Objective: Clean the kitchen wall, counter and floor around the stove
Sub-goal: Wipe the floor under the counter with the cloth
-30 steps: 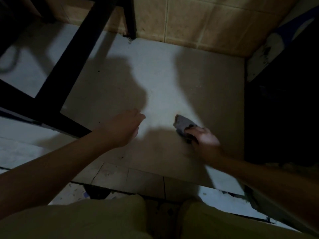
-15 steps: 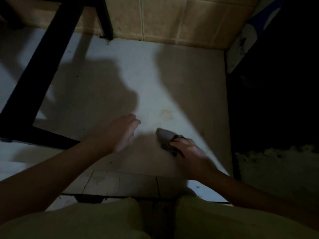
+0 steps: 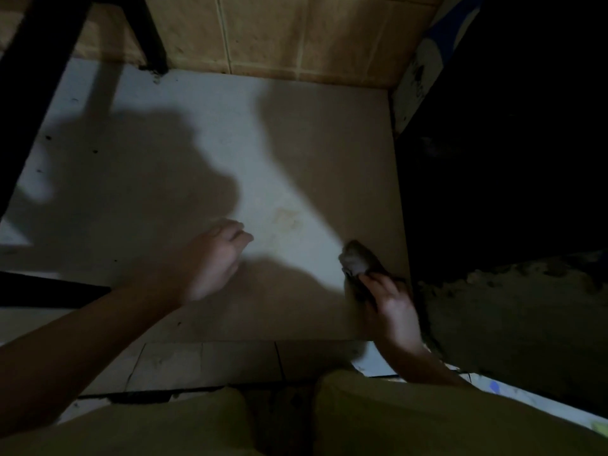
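Observation:
I look down at a pale floor tile (image 3: 204, 133) in dim light. My right hand (image 3: 391, 304) grips a small grey cloth (image 3: 354, 260) and presses it on the tile near its right edge. My left hand (image 3: 210, 261) hovers low over the middle of the tile, fingers loosely curled, holding nothing. A faint brownish stain (image 3: 286, 220) shows on the tile between the two hands. My knees in khaki trousers (image 3: 411, 419) fill the bottom of the view.
A black metal frame (image 3: 39, 74) with a leg (image 3: 149, 37) stands at the left and back. Tan wall tiles (image 3: 296, 34) run along the far side. A dark cabinet mass (image 3: 510, 143) and rough concrete edge (image 3: 506, 307) close the right.
My right hand has slid the cloth rightward to the tile's right edge. My left hand has stayed about where it was. The camera has shifted slightly.

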`<state>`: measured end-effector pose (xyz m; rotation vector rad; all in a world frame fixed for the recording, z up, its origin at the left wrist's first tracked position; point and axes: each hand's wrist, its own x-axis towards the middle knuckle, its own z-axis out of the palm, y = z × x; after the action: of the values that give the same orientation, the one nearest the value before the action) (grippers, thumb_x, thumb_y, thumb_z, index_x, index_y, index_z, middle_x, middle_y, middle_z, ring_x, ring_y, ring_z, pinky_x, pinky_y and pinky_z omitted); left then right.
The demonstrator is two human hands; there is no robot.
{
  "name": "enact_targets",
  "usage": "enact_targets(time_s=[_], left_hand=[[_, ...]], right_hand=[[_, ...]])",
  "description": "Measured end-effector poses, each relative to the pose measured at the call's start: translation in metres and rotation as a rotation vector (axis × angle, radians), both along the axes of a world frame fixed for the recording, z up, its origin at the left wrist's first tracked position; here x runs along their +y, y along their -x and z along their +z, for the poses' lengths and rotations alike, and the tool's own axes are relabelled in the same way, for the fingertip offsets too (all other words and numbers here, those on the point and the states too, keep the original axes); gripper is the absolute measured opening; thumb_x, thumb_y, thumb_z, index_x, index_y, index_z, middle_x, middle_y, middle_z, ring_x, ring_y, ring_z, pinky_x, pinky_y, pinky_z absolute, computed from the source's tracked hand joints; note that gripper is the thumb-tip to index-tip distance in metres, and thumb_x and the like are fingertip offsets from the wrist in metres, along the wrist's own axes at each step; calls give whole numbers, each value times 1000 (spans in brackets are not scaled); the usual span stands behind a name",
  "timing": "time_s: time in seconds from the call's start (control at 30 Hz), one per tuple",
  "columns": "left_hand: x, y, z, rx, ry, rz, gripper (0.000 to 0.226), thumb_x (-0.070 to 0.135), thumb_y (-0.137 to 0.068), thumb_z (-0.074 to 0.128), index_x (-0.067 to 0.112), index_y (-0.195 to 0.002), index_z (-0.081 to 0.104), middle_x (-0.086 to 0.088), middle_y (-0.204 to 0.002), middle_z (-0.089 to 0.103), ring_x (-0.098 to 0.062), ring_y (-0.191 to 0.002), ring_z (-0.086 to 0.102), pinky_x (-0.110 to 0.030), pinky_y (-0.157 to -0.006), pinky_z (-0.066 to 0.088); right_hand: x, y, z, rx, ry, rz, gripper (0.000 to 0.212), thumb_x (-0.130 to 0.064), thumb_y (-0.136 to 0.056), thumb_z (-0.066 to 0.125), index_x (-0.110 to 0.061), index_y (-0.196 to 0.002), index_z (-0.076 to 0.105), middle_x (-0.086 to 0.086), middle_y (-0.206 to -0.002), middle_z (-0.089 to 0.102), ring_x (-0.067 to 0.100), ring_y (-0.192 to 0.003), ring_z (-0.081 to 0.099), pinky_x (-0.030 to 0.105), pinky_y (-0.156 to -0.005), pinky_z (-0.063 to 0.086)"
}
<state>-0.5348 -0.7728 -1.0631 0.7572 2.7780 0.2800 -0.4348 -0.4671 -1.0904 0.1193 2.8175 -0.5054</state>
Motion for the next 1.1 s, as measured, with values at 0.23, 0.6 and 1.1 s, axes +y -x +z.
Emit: enact_targets(time_s=[0.23, 0.6, 1.1], left_hand=[[7, 3, -4, 15, 17, -8, 43, 1, -75, 71, 5, -117, 62, -21, -129, 56, -41, -117, 54, -47, -97, 47], [-3, 5, -7, -47, -32, 44, 47, 5, -80, 65, 3, -125, 57, -21, -136, 48, -35, -128, 45, -37, -106, 39], [6, 14, 7, 19, -75, 42, 44, 8, -85, 57, 8, -129, 54, -14, -139, 45, -30, -131, 42, -34, -107, 38]], right_hand=[[-50, 4, 10, -19, 51, 286, 43, -12, -90, 51, -19, -133, 53, 8, -138, 50, 38, -121, 48, 43, -84, 54], [-6, 58, -19, 111, 183, -47, 47, -5, -94, 46, -22, -138, 46, 4, -147, 38, 24, -133, 36, 35, -110, 33], [-27, 13, 11, 85, 21, 96, 54, -11, -75, 74, -15, -127, 59, 11, -125, 60, 27, -114, 58, 33, -88, 52]])
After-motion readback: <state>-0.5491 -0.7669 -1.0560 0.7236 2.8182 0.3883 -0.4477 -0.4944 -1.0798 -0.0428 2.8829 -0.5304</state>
